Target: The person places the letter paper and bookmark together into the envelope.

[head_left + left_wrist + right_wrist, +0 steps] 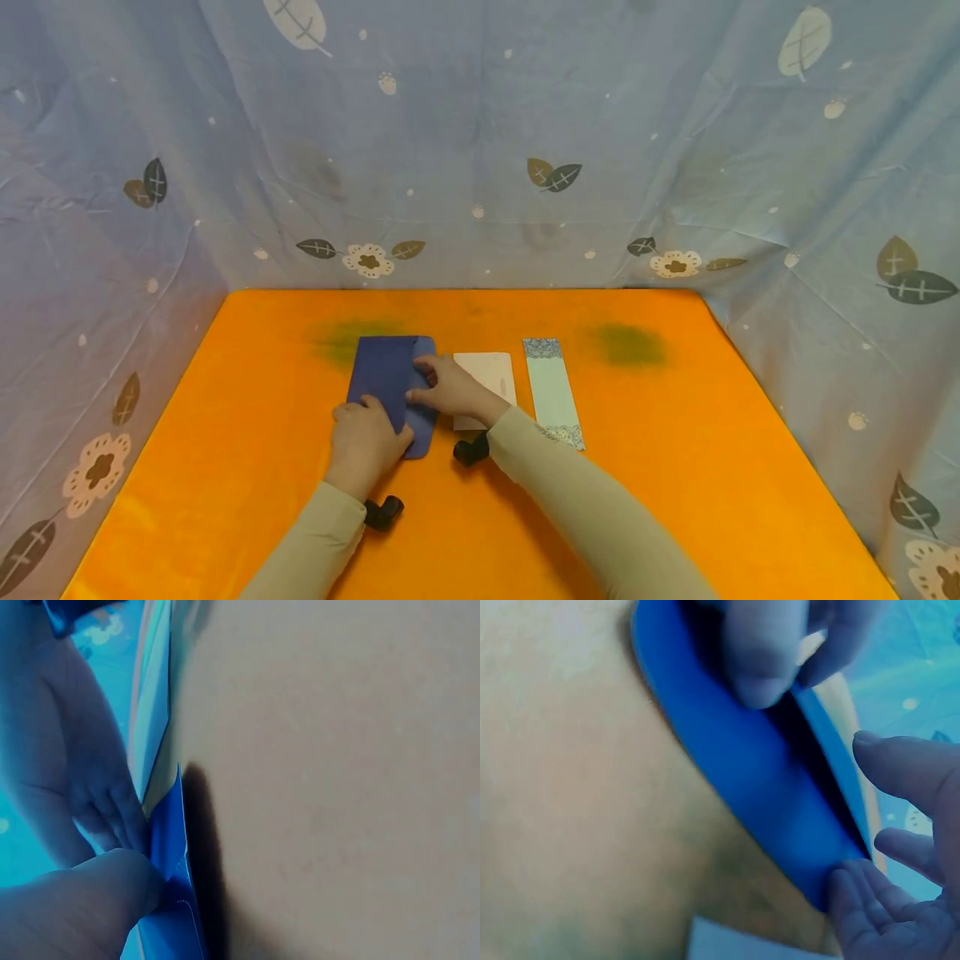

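We'd say the left hand (366, 442) pinches the blue envelope (381, 375) on the orange tabletop (637, 483), right hand (453, 387) seemingly loose against the flap (424, 437), so hold that light, probably crease-prone paper gently there.

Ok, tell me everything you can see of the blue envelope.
The blue envelope looks like smooth, stiff paper, with a dark blue body and a lighter, round-cornered flap opened out to the right. It lies on the orange tabletop, left of a pale card. Its mouth gapes slightly; the inside is too dark to read. The left hand rests on the body, thumb at the mouth; the right hand's fingers touch the flap.
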Motion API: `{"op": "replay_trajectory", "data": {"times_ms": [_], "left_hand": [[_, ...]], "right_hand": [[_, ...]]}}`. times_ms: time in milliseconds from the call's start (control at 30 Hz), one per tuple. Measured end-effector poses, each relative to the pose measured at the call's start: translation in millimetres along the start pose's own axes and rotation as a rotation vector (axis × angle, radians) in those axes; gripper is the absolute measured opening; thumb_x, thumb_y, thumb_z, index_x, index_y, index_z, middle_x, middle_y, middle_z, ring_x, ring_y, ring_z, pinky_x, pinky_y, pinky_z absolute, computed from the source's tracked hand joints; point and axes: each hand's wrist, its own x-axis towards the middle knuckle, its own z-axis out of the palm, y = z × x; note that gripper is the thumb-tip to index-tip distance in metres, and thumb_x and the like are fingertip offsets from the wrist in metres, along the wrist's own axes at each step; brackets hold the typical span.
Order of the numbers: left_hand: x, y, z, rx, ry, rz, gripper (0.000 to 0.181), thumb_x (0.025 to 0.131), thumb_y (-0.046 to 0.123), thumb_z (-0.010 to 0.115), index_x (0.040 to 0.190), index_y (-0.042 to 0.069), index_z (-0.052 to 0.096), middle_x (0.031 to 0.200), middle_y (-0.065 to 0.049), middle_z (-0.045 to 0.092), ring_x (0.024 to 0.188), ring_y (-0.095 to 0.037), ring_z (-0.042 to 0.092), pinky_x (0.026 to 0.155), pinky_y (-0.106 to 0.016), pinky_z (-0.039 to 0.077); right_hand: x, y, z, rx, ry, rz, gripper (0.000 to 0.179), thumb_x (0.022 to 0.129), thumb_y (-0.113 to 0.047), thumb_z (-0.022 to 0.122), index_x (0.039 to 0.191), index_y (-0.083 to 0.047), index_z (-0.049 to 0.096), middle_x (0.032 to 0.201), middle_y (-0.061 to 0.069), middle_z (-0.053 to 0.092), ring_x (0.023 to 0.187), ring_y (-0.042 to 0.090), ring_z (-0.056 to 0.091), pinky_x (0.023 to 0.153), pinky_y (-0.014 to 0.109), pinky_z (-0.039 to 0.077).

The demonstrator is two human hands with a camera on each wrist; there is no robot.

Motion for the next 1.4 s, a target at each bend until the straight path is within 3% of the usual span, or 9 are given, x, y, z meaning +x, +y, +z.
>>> {"op": "replay_trajectory", "data": {"times_ms": [133,333,767,1000,1233,1400], "left_hand": [[-0.5,-1.5,1.4,-0.015,0.004,-0.007,0.096,0.085,0.06,0.059,0.13,-0.024,0.042,0.112,-0.049,0.049,0.103,-0.059,0.051,0.092,-0.06,0.038],[-2.3,-4.0,2.5,-0.019,0.013,-0.001,0.095,0.086,0.059,0.058,0.128,-0.025,0.042,0.11,-0.049,0.05,0.103,-0.058,0.051,0.091,-0.06,0.038],[-8.1,-7.4,0.2,-0.006,0.063,0.031,0.093,0.085,0.057,0.059,0.123,-0.027,0.045,0.104,-0.048,0.053,0.095,-0.057,0.055,0.086,-0.058,0.041],[-6.4,-7.4,1.6,-0.018,0.061,0.043,0.094,0.086,0.057,0.059,0.123,-0.028,0.043,0.106,-0.049,0.051,0.097,-0.058,0.054,0.086,-0.058,0.04],[-5.5,-11.5,1.0,-0.029,0.052,0.044,0.094,0.086,0.057,0.06,0.124,-0.027,0.043,0.105,-0.048,0.053,0.094,-0.057,0.055,0.086,-0.059,0.04],[-5.1,-10.9,0.3,-0.03,0.053,0.044,0.093,0.085,0.057,0.06,0.125,-0.025,0.046,0.105,-0.047,0.054,0.095,-0.055,0.056,0.087,-0.058,0.04]], "right_hand": [[-10.4,2.4,-13.2,0.015,0.012,-0.003,0.063,0.091,-0.039,0.066,0.144,-0.011,0.046,0.135,0.006,0.053,0.114,0.018,0.054,0.094,0.034,0.047],[-28.1,15.7,-34.8,-0.001,0.103,0.021,0.061,0.091,-0.035,0.068,0.142,-0.008,0.048,0.132,0.01,0.054,0.111,0.022,0.056,0.092,0.037,0.048],[-46.0,45.2,-65.5,-0.052,0.256,0.141,0.075,0.082,-0.046,0.075,0.142,-0.01,0.048,0.139,0.008,0.051,0.12,0.029,0.051,0.094,0.047,0.046],[-55.5,53.6,-72.7,-0.067,0.283,0.163,0.072,0.082,-0.039,0.077,0.14,-0.007,0.049,0.138,0.009,0.051,0.117,0.029,0.053,0.093,0.045,0.048],[-52.4,60.4,-73.5,-0.129,0.28,0.197,0.072,0.081,-0.04,0.077,0.139,-0.009,0.05,0.136,0.011,0.052,0.125,0.032,0.046,0.099,0.049,0.042],[-48.9,66.8,-72.6,-0.166,0.273,0.219,0.07,0.079,-0.04,0.079,0.137,-0.01,0.053,0.128,0.012,0.053,0.113,0.03,0.049,0.093,0.045,0.045]]}}
